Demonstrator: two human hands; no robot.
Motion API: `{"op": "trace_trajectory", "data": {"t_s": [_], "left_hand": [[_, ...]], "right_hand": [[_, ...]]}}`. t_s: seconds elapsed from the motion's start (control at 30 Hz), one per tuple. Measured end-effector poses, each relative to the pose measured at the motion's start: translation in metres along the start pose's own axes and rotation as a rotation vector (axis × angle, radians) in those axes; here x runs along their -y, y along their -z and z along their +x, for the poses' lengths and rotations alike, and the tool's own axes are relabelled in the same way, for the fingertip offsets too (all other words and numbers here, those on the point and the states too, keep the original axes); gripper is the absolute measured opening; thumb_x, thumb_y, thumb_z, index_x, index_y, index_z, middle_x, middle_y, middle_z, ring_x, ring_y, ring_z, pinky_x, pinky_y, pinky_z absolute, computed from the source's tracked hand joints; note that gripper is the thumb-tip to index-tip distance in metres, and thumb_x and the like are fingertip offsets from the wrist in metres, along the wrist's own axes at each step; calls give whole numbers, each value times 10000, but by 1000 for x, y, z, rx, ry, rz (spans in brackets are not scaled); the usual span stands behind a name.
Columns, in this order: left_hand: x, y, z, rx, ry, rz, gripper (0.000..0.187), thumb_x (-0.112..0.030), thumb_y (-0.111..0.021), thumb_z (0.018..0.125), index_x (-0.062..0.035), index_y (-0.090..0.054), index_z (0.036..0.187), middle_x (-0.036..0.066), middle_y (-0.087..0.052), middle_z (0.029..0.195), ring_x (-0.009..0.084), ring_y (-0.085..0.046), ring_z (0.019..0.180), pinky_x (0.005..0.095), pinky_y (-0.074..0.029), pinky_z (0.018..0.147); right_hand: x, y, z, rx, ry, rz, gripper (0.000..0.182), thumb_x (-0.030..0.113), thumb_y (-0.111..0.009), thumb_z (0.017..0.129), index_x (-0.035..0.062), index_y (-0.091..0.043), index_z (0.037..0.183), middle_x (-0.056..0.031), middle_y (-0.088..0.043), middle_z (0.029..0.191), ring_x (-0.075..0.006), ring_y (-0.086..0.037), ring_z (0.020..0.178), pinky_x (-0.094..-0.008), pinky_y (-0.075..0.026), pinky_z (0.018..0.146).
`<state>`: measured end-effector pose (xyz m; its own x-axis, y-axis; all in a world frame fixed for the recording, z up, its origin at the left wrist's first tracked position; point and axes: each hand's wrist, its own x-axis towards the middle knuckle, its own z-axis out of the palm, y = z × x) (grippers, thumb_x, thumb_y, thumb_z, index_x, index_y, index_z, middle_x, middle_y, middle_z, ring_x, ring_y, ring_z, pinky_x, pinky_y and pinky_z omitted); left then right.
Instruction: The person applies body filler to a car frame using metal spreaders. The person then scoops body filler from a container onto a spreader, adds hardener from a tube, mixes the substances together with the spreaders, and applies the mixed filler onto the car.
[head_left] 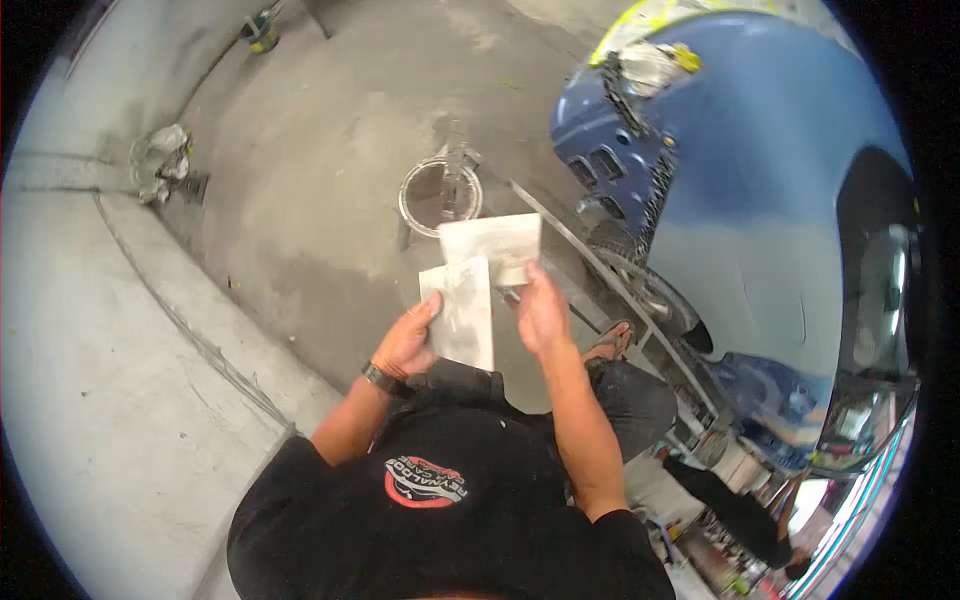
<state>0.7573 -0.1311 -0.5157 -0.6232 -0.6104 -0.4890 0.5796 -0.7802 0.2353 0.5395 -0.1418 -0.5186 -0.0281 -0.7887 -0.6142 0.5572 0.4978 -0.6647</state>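
In my left hand [408,335] is a whitish rectangular sheet [457,320] with grey smudges, pinched by its left edge with the thumb on top. My right hand [543,312] grips a second whitish rectangular piece [490,238] by its lower right corner. Both pieces are in front of my waist, the left one overlapping the lower edge of the right one in this view. The fingers behind the sheets are mostly hidden. Just beyond them on the floor stands a round bucket [425,192] with a pale rim and dark contents.
A blue car body [770,110] with a grey patch fills the right side, its wheel [650,290] beside a long metal frame [600,265]. A pale wall [110,350] runs along the left. Another person [740,510] is at the lower right. A small pot [262,38] stands far back.
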Motion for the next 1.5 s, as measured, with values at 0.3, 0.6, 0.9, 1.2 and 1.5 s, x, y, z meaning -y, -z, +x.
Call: {"op": "trace_trajectory", "data": {"t_s": [0.3,0.6,0.9,1.2,1.5], "left_hand": [[19,98,-30,-508,-368,-376,407,-316,-563,1008,-17,-557,1285,116,-661,1208,260,-647,1089,443,-506,993],[-20,137,23,-352,-527,-611,407,-310,-442,1051,-103,-485,1399,65,-580,1368,273,-560,1250,567,-330,1135],[-77,137,118,-336,-594,-647,405,-372,-351,1064,-181,-489,1393,29,-584,1371,269,-505,1327,794,-60,1094],[-92,124,128,-380,-600,-602,419,-393,-353,1057,-189,-487,1398,55,-575,1387,230,-506,1325,804,-9,1079],[-103,115,121,-424,-520,-516,423,-353,-405,1028,-138,-497,1380,68,-584,1365,304,-485,1328,795,-94,1076]], "right_hand": [[24,-51,180,-106,503,-1044,649,340,-743,868,-47,-537,1346,-203,-627,1272,-291,-630,1103,-394,-506,934],[29,-90,237,222,536,-1359,440,354,-730,846,-70,-673,949,-308,-669,900,-453,-660,868,-495,-530,737],[56,-69,173,-87,524,-1131,363,315,-667,919,-45,-709,905,-188,-633,636,-276,-622,576,-395,-485,586],[16,-64,154,-41,215,-872,333,288,-648,962,-11,-721,1090,-105,-723,828,-136,-666,731,-282,-533,683],[7,7,132,-176,152,-246,407,280,-599,1003,-86,-631,1178,-177,-695,1047,-253,-713,889,-366,-597,814]]}}
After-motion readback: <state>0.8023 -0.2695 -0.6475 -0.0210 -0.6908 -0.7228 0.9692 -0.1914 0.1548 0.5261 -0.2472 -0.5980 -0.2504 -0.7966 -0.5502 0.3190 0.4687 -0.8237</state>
